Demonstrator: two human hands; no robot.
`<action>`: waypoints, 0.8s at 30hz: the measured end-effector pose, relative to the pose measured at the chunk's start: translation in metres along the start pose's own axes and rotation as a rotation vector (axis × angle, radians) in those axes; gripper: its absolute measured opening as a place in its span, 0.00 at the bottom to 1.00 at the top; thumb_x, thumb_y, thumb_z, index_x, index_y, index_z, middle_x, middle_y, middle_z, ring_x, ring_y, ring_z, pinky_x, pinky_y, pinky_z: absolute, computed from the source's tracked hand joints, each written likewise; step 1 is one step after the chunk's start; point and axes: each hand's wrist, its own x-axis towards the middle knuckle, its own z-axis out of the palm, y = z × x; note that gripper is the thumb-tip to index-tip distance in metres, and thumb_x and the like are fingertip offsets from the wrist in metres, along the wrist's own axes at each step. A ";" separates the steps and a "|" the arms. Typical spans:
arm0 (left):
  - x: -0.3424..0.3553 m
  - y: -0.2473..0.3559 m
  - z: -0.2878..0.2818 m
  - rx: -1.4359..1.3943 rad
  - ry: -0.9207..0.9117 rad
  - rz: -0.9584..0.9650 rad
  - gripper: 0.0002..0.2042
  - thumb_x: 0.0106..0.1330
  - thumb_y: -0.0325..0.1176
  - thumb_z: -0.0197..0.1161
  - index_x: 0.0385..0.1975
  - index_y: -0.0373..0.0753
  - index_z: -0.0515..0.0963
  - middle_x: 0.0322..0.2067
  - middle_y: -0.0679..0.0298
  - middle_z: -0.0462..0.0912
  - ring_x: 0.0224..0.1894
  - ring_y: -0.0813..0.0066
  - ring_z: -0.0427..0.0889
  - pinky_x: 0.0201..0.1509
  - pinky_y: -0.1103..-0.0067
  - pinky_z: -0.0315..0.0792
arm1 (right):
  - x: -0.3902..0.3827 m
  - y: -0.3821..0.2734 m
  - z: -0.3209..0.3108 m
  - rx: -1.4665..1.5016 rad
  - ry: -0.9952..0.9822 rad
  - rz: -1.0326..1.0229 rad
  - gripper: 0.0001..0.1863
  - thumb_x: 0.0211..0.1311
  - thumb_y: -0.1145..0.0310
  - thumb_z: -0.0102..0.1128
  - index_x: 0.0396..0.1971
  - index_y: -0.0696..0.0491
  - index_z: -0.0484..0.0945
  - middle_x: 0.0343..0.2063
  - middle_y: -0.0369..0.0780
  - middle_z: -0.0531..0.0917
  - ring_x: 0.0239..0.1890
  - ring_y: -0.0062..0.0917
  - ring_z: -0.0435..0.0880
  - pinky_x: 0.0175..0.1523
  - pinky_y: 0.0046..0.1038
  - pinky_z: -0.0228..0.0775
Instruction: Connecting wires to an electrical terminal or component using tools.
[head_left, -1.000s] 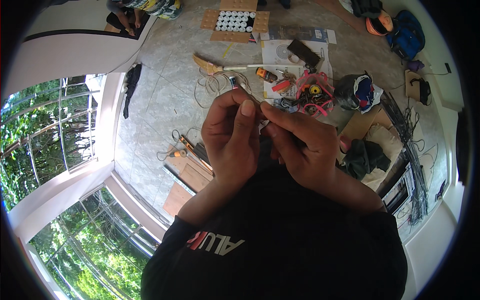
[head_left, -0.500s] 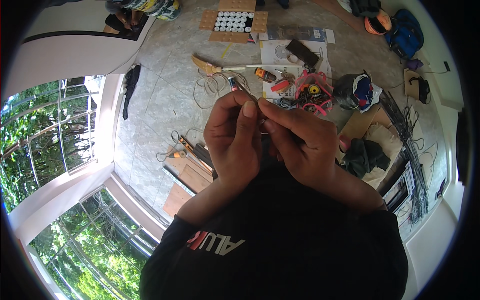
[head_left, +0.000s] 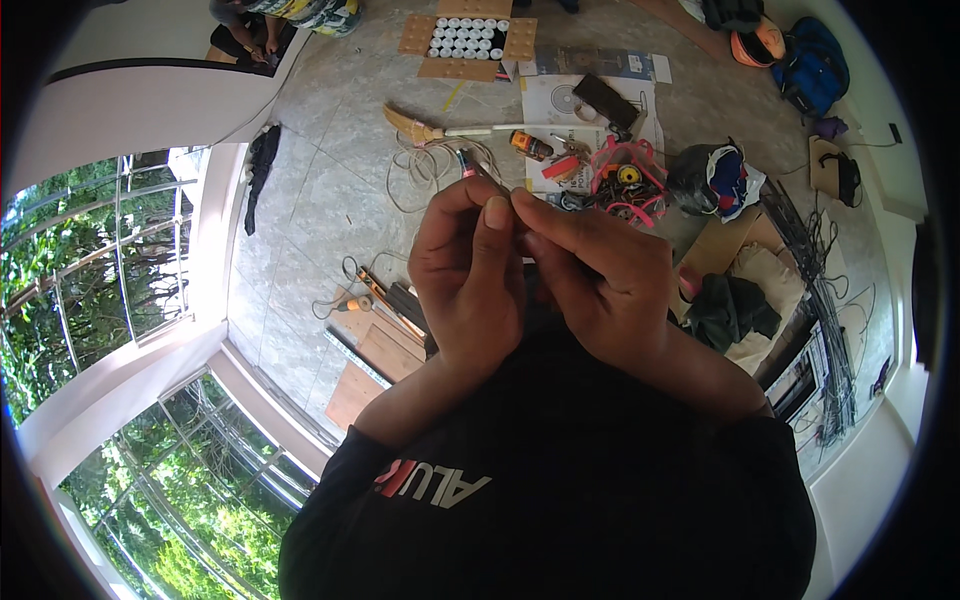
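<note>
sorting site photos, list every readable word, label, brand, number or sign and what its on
Wording isn't copied out; places only:
Black shirt: white and red letters, large enough to read.
White printed sheet: black print, partly covered, mostly too small.
Held thin strip: no lettering visible.

Left hand, right hand pinched, seemingly touching.

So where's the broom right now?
In the head view, the broom lies on the floor, top centre, below the open cardboard box; its straw head is at left by the coiled pale cord, its white handle pointing right.
</note>
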 end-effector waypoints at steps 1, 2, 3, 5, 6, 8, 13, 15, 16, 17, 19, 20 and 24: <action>0.000 0.000 0.001 -0.001 0.020 0.001 0.05 0.75 0.28 0.50 0.45 0.34 0.70 0.37 0.62 0.79 0.34 0.83 0.76 0.36 0.85 0.73 | 0.001 0.000 0.000 -0.006 0.013 -0.028 0.21 0.58 0.81 0.62 0.54 0.54 0.80 0.27 0.42 0.84 0.24 0.24 0.84 0.27 0.24 0.74; 0.002 0.000 0.002 -0.003 0.037 0.007 0.05 0.75 0.28 0.50 0.45 0.34 0.70 0.36 0.62 0.79 0.34 0.83 0.76 0.36 0.85 0.72 | 0.000 0.001 0.001 -0.006 0.014 -0.031 0.21 0.58 0.81 0.62 0.54 0.54 0.80 0.27 0.42 0.84 0.24 0.24 0.84 0.27 0.24 0.74; 0.003 -0.001 0.002 -0.004 0.036 0.010 0.05 0.75 0.28 0.50 0.45 0.34 0.70 0.36 0.62 0.79 0.34 0.83 0.76 0.36 0.85 0.72 | -0.004 0.001 0.003 0.003 0.008 -0.014 0.22 0.58 0.81 0.63 0.54 0.54 0.79 0.27 0.43 0.84 0.24 0.25 0.84 0.27 0.23 0.74; 0.000 -0.002 0.001 -0.018 0.038 0.011 0.06 0.75 0.29 0.51 0.45 0.34 0.70 0.36 0.63 0.78 0.33 0.84 0.76 0.35 0.86 0.72 | -0.004 0.003 0.003 0.012 0.001 0.006 0.22 0.58 0.81 0.63 0.54 0.54 0.79 0.27 0.43 0.85 0.24 0.25 0.84 0.27 0.23 0.75; -0.001 -0.002 0.000 -0.017 0.040 0.010 0.06 0.75 0.29 0.51 0.45 0.34 0.70 0.36 0.63 0.78 0.33 0.84 0.76 0.35 0.86 0.72 | 0.001 0.005 0.002 -0.023 0.008 -0.071 0.22 0.58 0.81 0.63 0.54 0.54 0.79 0.27 0.43 0.84 0.24 0.26 0.84 0.27 0.23 0.74; 0.000 -0.001 -0.001 0.007 -0.008 0.011 0.06 0.76 0.29 0.51 0.45 0.35 0.70 0.36 0.64 0.78 0.33 0.84 0.76 0.34 0.87 0.71 | 0.002 0.006 0.004 -0.058 0.017 -0.151 0.23 0.58 0.82 0.62 0.55 0.55 0.79 0.27 0.42 0.84 0.24 0.26 0.84 0.27 0.23 0.74; 0.000 -0.002 0.001 0.031 0.044 0.028 0.05 0.76 0.29 0.50 0.44 0.35 0.69 0.33 0.65 0.78 0.32 0.86 0.76 0.33 0.87 0.70 | 0.002 0.006 0.006 -0.078 0.036 -0.149 0.22 0.58 0.82 0.62 0.54 0.55 0.79 0.26 0.42 0.83 0.24 0.26 0.84 0.27 0.25 0.74; 0.001 -0.004 0.000 0.058 0.034 0.051 0.05 0.76 0.29 0.50 0.44 0.35 0.69 0.33 0.65 0.78 0.32 0.86 0.76 0.33 0.87 0.70 | 0.001 0.004 0.009 -0.063 0.042 -0.141 0.22 0.58 0.82 0.62 0.54 0.55 0.79 0.26 0.42 0.83 0.24 0.26 0.84 0.27 0.25 0.74; 0.002 -0.003 0.003 0.039 0.077 0.058 0.05 0.75 0.29 0.52 0.44 0.35 0.70 0.32 0.68 0.78 0.29 0.88 0.73 0.29 0.90 0.66 | 0.001 0.004 0.010 -0.047 0.048 -0.136 0.21 0.59 0.81 0.62 0.54 0.55 0.79 0.26 0.42 0.83 0.24 0.26 0.84 0.28 0.25 0.74; 0.003 -0.003 0.006 0.020 0.119 0.066 0.05 0.74 0.28 0.54 0.45 0.36 0.72 0.31 0.70 0.78 0.26 0.91 0.71 0.26 0.92 0.62 | 0.001 0.005 0.010 -0.048 0.049 -0.137 0.21 0.59 0.81 0.62 0.54 0.55 0.79 0.26 0.42 0.83 0.24 0.26 0.84 0.28 0.25 0.74; 0.003 -0.003 0.001 0.041 0.075 0.050 0.05 0.75 0.29 0.52 0.44 0.36 0.70 0.32 0.67 0.78 0.28 0.88 0.73 0.28 0.90 0.66 | 0.000 0.008 0.009 -0.054 0.048 -0.153 0.21 0.59 0.81 0.62 0.54 0.55 0.79 0.26 0.43 0.83 0.25 0.26 0.85 0.28 0.25 0.75; 0.001 -0.002 -0.002 0.063 0.035 0.032 0.05 0.76 0.30 0.50 0.44 0.35 0.69 0.32 0.65 0.78 0.31 0.86 0.76 0.31 0.88 0.70 | 0.001 0.006 0.008 -0.053 0.047 -0.151 0.21 0.59 0.81 0.62 0.54 0.55 0.79 0.26 0.43 0.83 0.25 0.26 0.85 0.28 0.25 0.75; 0.000 0.003 0.002 0.080 0.050 0.011 0.05 0.76 0.30 0.50 0.44 0.36 0.69 0.32 0.66 0.78 0.29 0.86 0.76 0.30 0.89 0.70 | 0.002 -0.001 0.004 -0.033 -0.005 -0.074 0.20 0.60 0.80 0.62 0.53 0.56 0.80 0.28 0.44 0.85 0.27 0.27 0.86 0.29 0.23 0.75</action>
